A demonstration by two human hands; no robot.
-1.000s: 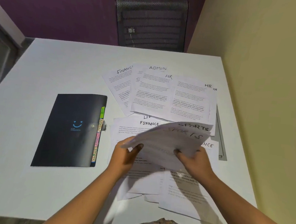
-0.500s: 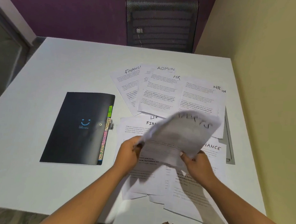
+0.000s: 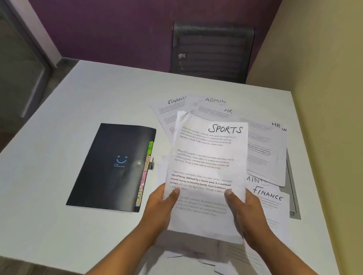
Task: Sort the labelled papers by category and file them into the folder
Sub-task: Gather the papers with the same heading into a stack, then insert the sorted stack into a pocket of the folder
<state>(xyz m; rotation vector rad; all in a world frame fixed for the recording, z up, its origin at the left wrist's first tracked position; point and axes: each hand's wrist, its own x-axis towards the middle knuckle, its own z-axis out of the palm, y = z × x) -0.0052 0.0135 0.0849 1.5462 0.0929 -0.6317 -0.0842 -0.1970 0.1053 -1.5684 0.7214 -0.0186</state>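
Holding the SPORTS papers (image 3: 209,160) up in front of you, as the head view shows, you have one hand on each lower side edge. Your left hand (image 3: 161,204) grips the left edge, thumb pressed on the printed face and fingers curled behind. Your right hand (image 3: 247,212) grips the right edge the same way. More than one sheet is in the grip, since a second edge peeks out at the top left corner; how many you cannot tell. The front sheet faces you upright, with SPORTS handwritten at its top right and blocks of print below. The papers are raised off the surface (image 3: 59,118), above the loose sheets.

The folder (image 3: 111,169) lies closed and flat on the surface just left of your left hand, not touching it. It is black with a small blue smiling mark on the cover. Coloured index tabs (image 3: 144,173) stick out along its right edge; ADMIN and SPORTS can be read among them.

Beyond the held papers, loose sheets overlap: a FINANCE sheet (image 3: 169,113) at the far left, an ADMIN sheet (image 3: 215,101), an HR sheet (image 3: 221,114) on it, and another HR sheet (image 3: 265,147) to the right. Beside your right hand lies a second FINANCE sheet (image 3: 273,199). A grey flat board (image 3: 294,188) shows from under the sheets at the right. A dark mesh chair (image 3: 212,51) stands at the far side of the surface.
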